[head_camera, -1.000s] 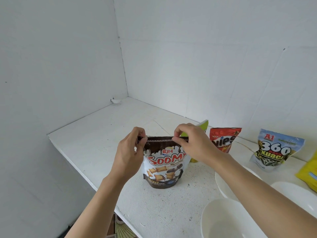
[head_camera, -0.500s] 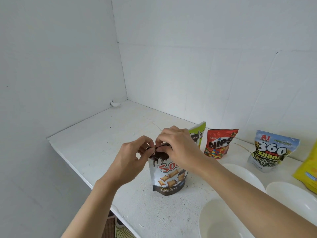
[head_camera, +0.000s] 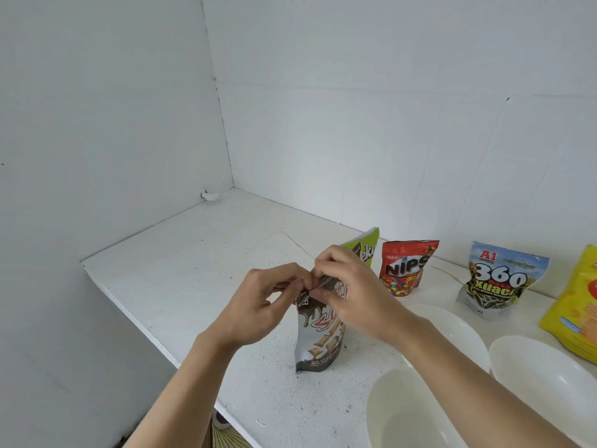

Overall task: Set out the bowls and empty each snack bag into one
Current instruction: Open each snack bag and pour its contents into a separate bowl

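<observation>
Hands meet at the top of the brown bag (head_camera: 318,341), which stands upright on the white bench (head_camera: 193,270) near its front edge. Curled fingers (head_camera: 292,281) of the left hand (head_camera: 258,305) pinch the top left corner, and the right hand (head_camera: 352,292) pinches the top seam just beside them. By the wall stand a green bag (head_camera: 366,250), a red bag (head_camera: 407,270), a blue bag (head_camera: 497,282) and a yellow bag (head_camera: 578,305). Three white bowls sit right of the brown bag: the near bowl (head_camera: 403,412), the middle bowl (head_camera: 452,331) partly behind the right forearm, and the right bowl (head_camera: 542,367)
</observation>
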